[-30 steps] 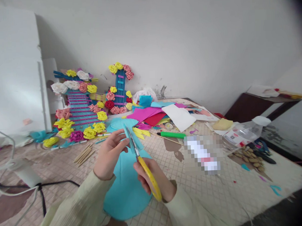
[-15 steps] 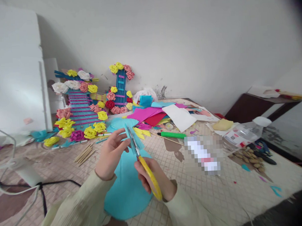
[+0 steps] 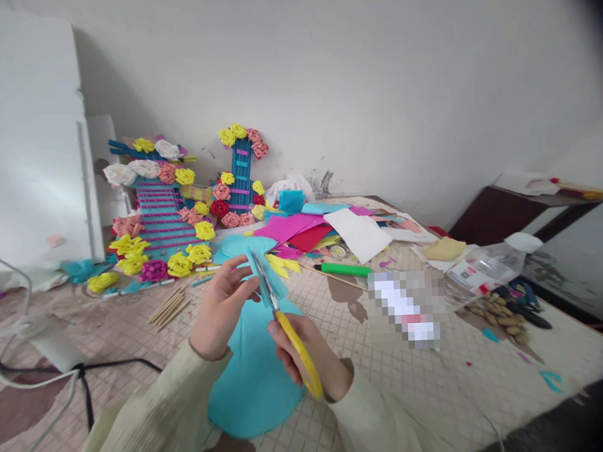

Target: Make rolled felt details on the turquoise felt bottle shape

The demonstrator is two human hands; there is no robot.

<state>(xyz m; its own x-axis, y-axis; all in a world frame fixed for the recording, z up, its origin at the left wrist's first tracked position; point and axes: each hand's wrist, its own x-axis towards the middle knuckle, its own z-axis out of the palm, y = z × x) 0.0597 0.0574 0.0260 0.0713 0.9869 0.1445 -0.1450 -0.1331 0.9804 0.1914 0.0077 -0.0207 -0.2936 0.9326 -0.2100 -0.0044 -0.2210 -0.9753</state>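
Observation:
My right hand (image 3: 307, 352) is closed round the yellow handles of a pair of scissors (image 3: 300, 352), whose blades point away from me and look nearly closed. The blades lie along a small folded piece of light blue paper (image 3: 279, 288). My left hand (image 3: 222, 303) pinches that piece by its left side, thumb towards the blades. Below both hands a larger sheet of turquoise paper (image 3: 258, 388) with a rounded near edge lies on the table.
Two panels decorated with paper flowers (image 3: 161, 219) lean at the back left. Coloured paper sheets (image 3: 292, 230) are piled at the back middle. Wooden sticks (image 3: 169, 308) lie left, a green marker (image 3: 346, 270) and plastic bottle (image 3: 488, 268) right. Cables (image 3: 80, 369) run at the left.

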